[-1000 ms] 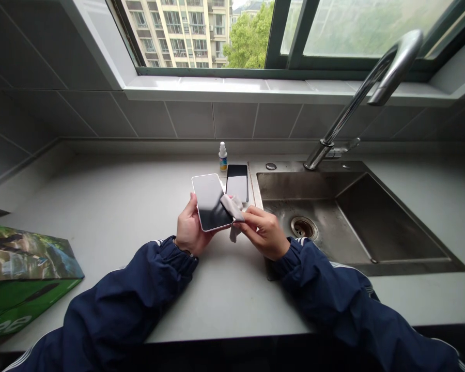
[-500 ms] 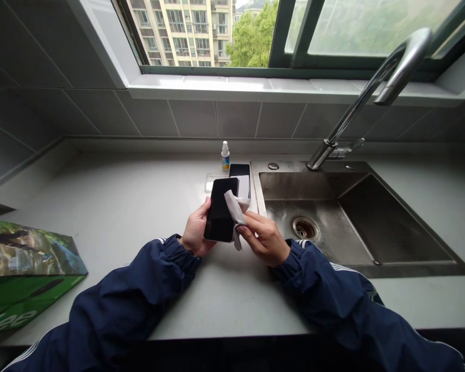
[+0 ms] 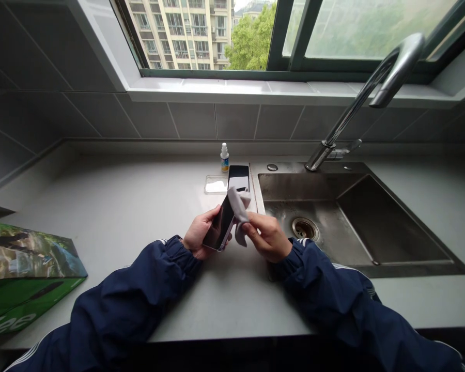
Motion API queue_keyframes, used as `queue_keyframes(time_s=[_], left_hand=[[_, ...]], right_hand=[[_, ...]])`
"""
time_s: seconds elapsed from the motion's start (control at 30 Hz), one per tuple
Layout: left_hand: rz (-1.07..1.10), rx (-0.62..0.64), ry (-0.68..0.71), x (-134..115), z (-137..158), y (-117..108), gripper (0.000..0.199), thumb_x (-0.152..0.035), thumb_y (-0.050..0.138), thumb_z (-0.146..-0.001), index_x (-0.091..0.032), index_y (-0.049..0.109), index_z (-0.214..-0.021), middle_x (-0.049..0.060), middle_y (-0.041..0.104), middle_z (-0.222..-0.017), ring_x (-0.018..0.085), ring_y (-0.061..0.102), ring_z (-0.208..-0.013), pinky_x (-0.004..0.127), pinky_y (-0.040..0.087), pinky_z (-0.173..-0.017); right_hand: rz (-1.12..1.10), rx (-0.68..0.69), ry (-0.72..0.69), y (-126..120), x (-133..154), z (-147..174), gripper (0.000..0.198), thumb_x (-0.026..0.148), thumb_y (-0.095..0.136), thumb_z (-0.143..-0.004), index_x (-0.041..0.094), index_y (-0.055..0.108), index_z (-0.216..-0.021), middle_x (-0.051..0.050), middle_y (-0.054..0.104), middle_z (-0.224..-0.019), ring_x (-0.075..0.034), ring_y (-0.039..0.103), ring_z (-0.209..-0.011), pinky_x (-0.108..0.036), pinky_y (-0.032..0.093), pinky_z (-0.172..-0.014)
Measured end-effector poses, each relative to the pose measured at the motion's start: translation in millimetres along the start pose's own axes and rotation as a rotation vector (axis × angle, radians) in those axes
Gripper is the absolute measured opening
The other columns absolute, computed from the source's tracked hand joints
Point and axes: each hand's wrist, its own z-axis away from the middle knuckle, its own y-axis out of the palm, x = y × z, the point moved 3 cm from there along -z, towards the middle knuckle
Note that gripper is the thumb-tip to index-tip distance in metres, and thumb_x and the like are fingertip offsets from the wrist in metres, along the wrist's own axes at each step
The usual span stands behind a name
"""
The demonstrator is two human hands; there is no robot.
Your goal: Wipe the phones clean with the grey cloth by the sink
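My left hand (image 3: 201, 231) is closed around a black smartphone (image 3: 219, 227), which is tilted so its side edge shows. In my right hand (image 3: 269, 235), a light grey cloth (image 3: 238, 209) is pinched between thumb and fingers. The cloth hangs over the phone's upper right edge; whether it touches the glass I cannot tell. Just behind lies a second dark phone-like slab (image 3: 238, 171) with a pale patch on it. A clear phone case (image 3: 216, 184) lies flat to its left. Behind these stands a small white bottle (image 3: 225, 157) with a blue and yellow label.
A steel sink (image 3: 356, 258) with a drain (image 3: 305, 228) is set into the counter (image 3: 139, 191) on the right. Its chrome faucet (image 3: 372, 88) arches above. A green printed box (image 3: 34, 279) stands at the left, and a window (image 3: 251, 41) is ahead.
The phone in my left hand has rotated clockwise and tilted, now showing its side edge. My right hand and the cloth have shifted slightly right.
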Motion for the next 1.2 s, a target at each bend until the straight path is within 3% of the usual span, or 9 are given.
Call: queue_keyframes(time_s=[0.1,0.2,0.3,0.47,0.63,0.83,1.0,1.07,1.2], left_hand=[[0.034,-0.049,0.035,-3.2,2.8,3.3,0.034,-0.041,0.053,-0.095,-0.012,0.072,-0.094,0.010,0.073,-0.082,0.016,0.063,-0.056,0.026,0.049,-0.045],[0.068,-0.040,-0.005,-3.5,5.3,6.0,0.037,-0.043,0.050,-0.097,-0.013,0.072,-0.100,0.009,0.075,-0.090,0.019,0.066,-0.063,0.027,0.051,-0.052],[0.040,-0.040,-0.014,-2.9,4.6,4.3,0.039,-0.047,0.051,-0.096,-0.013,0.070,-0.095,0.010,0.072,-0.080,0.018,0.063,-0.055,0.025,0.047,-0.045],[-0.029,-0.049,0.035,-2.6,1.2,1.2,0.034,-0.045,0.052,-0.094,-0.016,0.068,-0.088,0.004,0.062,-0.062,0.013,0.050,-0.038,0.025,0.035,-0.034],[0.025,0.012,0.077,-3.2,-0.9,1.0,0.037,-0.041,0.050,-0.095,-0.009,0.071,-0.092,0.009,0.070,-0.076,0.016,0.062,-0.054,0.027,0.050,-0.047],[-0.080,-0.015,0.052,0.7,-0.9,-1.4,0.040,-0.050,0.055,-0.092,-0.014,0.070,-0.083,0.006,0.067,-0.067,0.017,0.058,-0.043,0.030,0.045,-0.038],[-0.008,0.033,0.142,-4.5,0.1,4.2,0.037,-0.040,0.050,-0.094,-0.011,0.072,-0.089,0.009,0.070,-0.076,0.015,0.063,-0.055,0.027,0.053,-0.050],[-0.027,0.023,0.128,-4.7,-0.4,2.9,0.037,-0.042,0.052,-0.093,-0.011,0.072,-0.089,0.009,0.070,-0.072,0.017,0.063,-0.053,0.028,0.051,-0.046],[-0.106,-0.012,0.042,-1.1,-0.4,-0.5,0.042,-0.047,0.050,-0.094,-0.012,0.073,-0.089,0.011,0.070,-0.069,0.020,0.061,-0.048,0.032,0.050,-0.044]], right_hand=[[0.037,0.207,-0.125,8.7,10.8,1.2,0.026,0.027,0.047,-0.102,0.018,0.066,-0.118,-0.004,0.064,-0.081,-0.015,0.059,-0.070,-0.027,0.047,-0.066],[0.106,0.274,-0.182,10.6,13.9,2.4,0.028,0.027,0.048,-0.101,0.017,0.064,-0.123,-0.003,0.060,-0.074,-0.015,0.054,-0.064,-0.027,0.044,-0.062],[0.126,0.241,-0.175,5.1,7.0,1.5,0.030,0.027,0.048,-0.102,0.018,0.063,-0.126,-0.004,0.063,-0.077,-0.015,0.056,-0.066,-0.027,0.045,-0.063],[0.078,0.012,-0.034,-7.2,-5.2,-1.7,0.028,0.023,0.046,-0.103,0.020,0.065,-0.124,-0.003,0.068,-0.083,-0.013,0.061,-0.068,-0.025,0.049,-0.067],[0.033,0.196,-0.177,3.1,2.4,0.2,0.028,0.027,0.049,-0.101,0.018,0.066,-0.122,-0.004,0.068,-0.079,-0.014,0.061,-0.067,-0.025,0.049,-0.065],[0.066,-0.001,-0.051,-6.2,-4.3,-0.6,0.029,0.024,0.047,-0.102,0.019,0.065,-0.125,-0.002,0.069,-0.078,-0.012,0.061,-0.065,-0.023,0.049,-0.066],[0.058,0.234,-0.173,6.4,4.5,1.3,0.031,0.028,0.047,-0.102,0.017,0.067,-0.122,-0.004,0.067,-0.074,-0.015,0.060,-0.064,-0.025,0.049,-0.063],[0.076,0.176,-0.123,1.3,-1.9,0.3,0.031,0.029,0.047,-0.102,0.017,0.067,-0.123,-0.004,0.068,-0.078,-0.013,0.061,-0.064,-0.024,0.048,-0.062],[0.121,-0.067,0.064,-15.9,-18.3,-1.1,0.033,0.031,0.047,-0.103,0.017,0.066,-0.126,0.000,0.066,-0.072,-0.011,0.060,-0.060,-0.022,0.049,-0.064]])
